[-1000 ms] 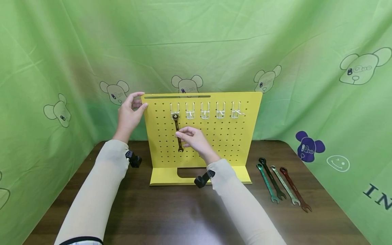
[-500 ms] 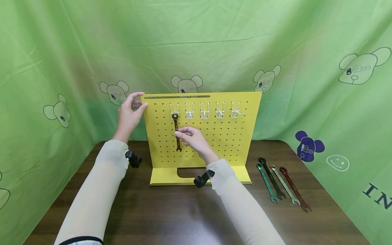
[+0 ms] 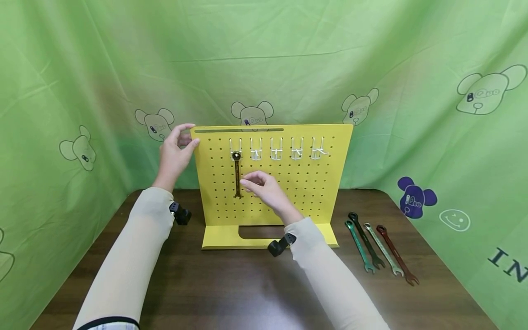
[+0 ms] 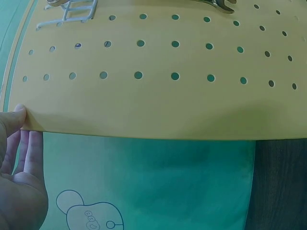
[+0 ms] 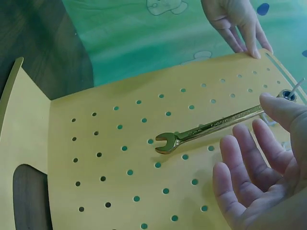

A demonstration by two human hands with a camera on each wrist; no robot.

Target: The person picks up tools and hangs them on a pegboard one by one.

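1. Currently, dark wrench (image 3: 237,175): hangs by its ring end from the leftmost white hook (image 3: 235,147) near the top left corner of the yellow pegboard (image 3: 313,183), open end down
2. Right hand (image 3: 264,187): fingers relaxed and apart, just beside the shank, gripping nothing; a careless brush could set the wrench swinging or lift it off the hook
3. Left hand (image 3: 175,153): straight fingers rest on the board's top left corner; too hard a push might tip the stand backward
4. Four wrenches (image 3: 381,247): lie near the table's (image 3: 231,293) right edge, well apart from both hands
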